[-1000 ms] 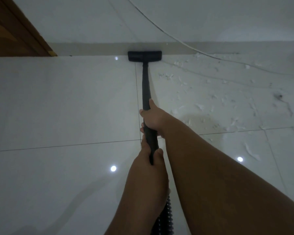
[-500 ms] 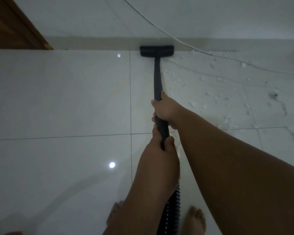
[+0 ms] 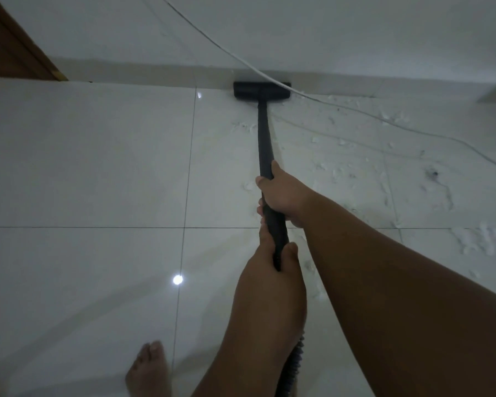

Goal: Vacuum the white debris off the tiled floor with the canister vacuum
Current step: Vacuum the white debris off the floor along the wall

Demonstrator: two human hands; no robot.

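A black vacuum wand runs away from me to its flat floor head, which sits against the baseboard. My right hand grips the wand higher up. Just below it, my left hand holds the wand's lower end. The ribbed hose drops behind my left forearm. White debris lies scattered over the glossy tiled floor to the right of the wand. The canister itself is out of view.
A white cable slants down the wall, crosses the floor head and trails right over the floor. A wooden door frame stands at the upper left. My bare foot is at the bottom. A dark smudge marks a right tile.
The floor head has slid right along the baseboard and now sits under the white cable. Both hands kept their grip and moved right with the wand. A foot has come into view.
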